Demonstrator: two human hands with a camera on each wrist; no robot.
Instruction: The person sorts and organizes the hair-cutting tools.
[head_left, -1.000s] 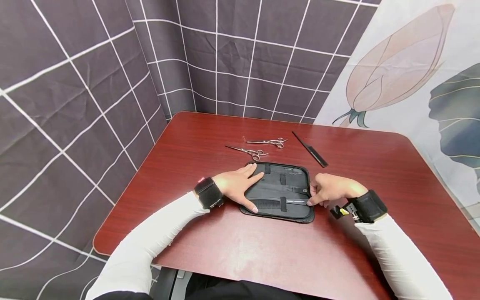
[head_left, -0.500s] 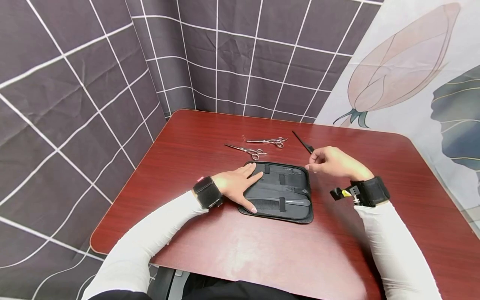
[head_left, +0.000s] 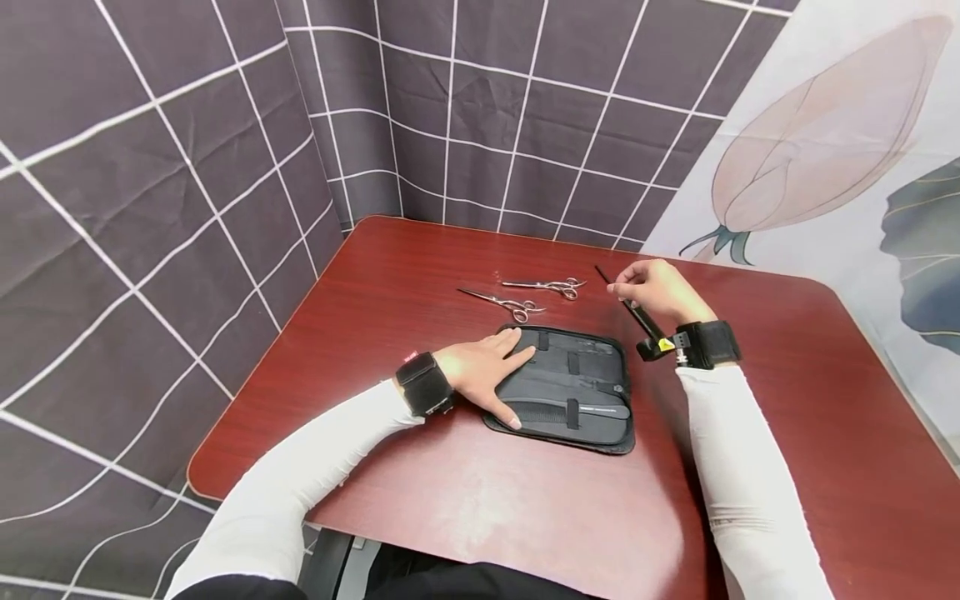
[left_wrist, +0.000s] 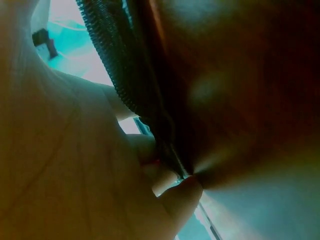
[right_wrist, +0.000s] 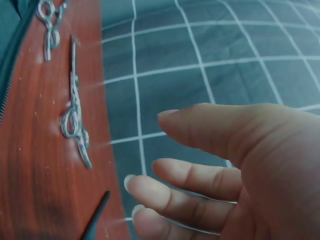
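My left hand (left_wrist: 80,155) fills the left side of this view, palm and fingers in heavy shadow. Beside it a dark case (left_wrist: 132,65) slants down from the top, toothed zipper (left_wrist: 102,52) along the edge nearest my palm, narrowing toward the middle of the view. Near its lower end, one fingertip (left_wrist: 191,189) of mine seems to touch it (the gloom makes contact hard to judge). Beyond spreads a blurred, reddish-brown tabletop (left_wrist: 250,75), paling to a bluish glare below. At upper left, a small dark shape (left_wrist: 46,43) stands against bright cyan-white.
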